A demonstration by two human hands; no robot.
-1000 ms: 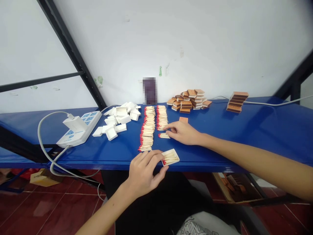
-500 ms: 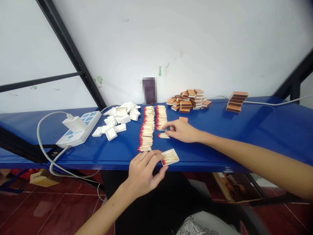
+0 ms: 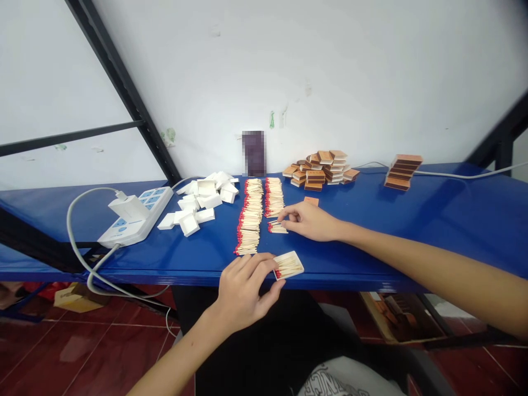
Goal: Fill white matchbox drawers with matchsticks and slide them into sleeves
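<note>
Holding a white tray (image 3: 293, 263) of matches, my left grip (image 3: 245, 289) has thumb and fingers closed on the tray's left end. The tray is at the near end of the long row (image 3: 249, 214) of matches, slightly to its right, by the front edge of the desk (image 3: 433, 214); I cannot tell whether it rests there. My right grip (image 3: 311, 220) is right of the long row, thumb and forefinger nearly together at the plain ends of a small bunch (image 3: 278, 227); whether they pinch a match I cannot tell. That bunch lies just right of the long row, red heads towards it. Alongside the long row's far part, on its right, runs the short row (image 3: 274, 196). Left of the long row lie a tray pile (image 3: 205, 198) and, farther left, a power strip (image 3: 136, 236). Right of it I see a box pile (image 3: 325, 169), one lone box (image 3: 311, 201) and, well apart, a leaning stack (image 3: 402, 171).
</note>
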